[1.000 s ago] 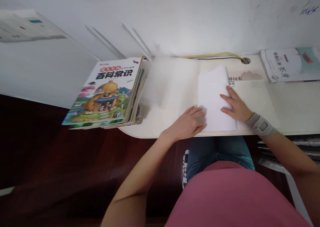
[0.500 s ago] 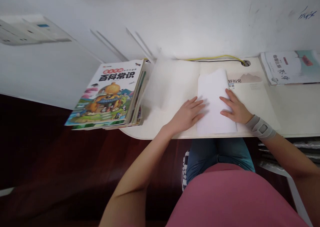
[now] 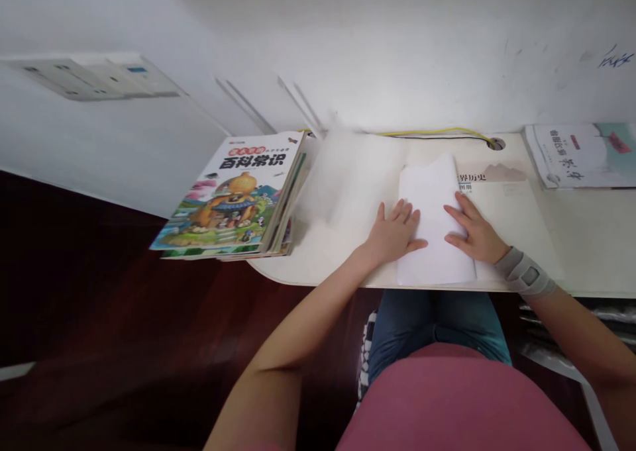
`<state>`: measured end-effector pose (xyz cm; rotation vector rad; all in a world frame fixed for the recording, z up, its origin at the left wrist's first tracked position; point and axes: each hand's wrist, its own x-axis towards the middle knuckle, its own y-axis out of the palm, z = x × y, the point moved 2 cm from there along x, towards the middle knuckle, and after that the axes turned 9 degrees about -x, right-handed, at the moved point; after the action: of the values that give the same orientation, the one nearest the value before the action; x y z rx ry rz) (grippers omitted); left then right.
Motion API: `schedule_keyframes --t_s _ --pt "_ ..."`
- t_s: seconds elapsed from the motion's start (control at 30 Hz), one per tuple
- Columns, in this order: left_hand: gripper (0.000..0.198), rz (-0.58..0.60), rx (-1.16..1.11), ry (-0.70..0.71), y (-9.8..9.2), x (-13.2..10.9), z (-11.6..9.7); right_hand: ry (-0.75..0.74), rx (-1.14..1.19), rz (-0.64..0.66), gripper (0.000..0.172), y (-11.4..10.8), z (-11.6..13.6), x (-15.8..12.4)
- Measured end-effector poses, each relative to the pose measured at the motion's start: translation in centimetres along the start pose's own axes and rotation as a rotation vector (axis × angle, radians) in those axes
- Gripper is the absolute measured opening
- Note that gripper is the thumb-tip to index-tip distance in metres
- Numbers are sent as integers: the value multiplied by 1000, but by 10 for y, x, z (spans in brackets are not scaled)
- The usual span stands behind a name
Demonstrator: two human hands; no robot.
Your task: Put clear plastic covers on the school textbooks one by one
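Watching remotely, I see the left hand [image 3: 394, 238] and right hand [image 3: 479, 237] apart, fingers spread on white paper [image 3: 433, 262] already overlapping the history atlas [image 3: 511, 216] on the bench [image 3: 591, 239], its right side still uncovered.

Prob. a home, study-corner type: smooth white counter [image 3: 601, 246] w/ rounded corner vs. plain white wall [image 3: 397, 60], round cable hole [image 3: 497, 144] + thin yellow cable [image 3: 437, 131] at back, white rectangular socket panel [image 3: 99, 77] far L, blue pen scribble [image 3: 616, 59] far R, stack of colourful cartoon-covered paperback bks [image 3: 226, 216], dark red-brown wood-look flr [image 3: 213, 332].
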<state>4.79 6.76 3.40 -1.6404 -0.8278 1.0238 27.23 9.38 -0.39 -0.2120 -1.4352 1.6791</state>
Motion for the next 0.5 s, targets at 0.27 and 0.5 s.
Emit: schedule_keyframes --t_s 0.27,0.5 --pt "47 -136 93 -122 -20 41 21 20 -28 11 55 3 2 1" --pt "54 -189 125 -338 -31 94 33 31 -55 41 57 2 7 3"
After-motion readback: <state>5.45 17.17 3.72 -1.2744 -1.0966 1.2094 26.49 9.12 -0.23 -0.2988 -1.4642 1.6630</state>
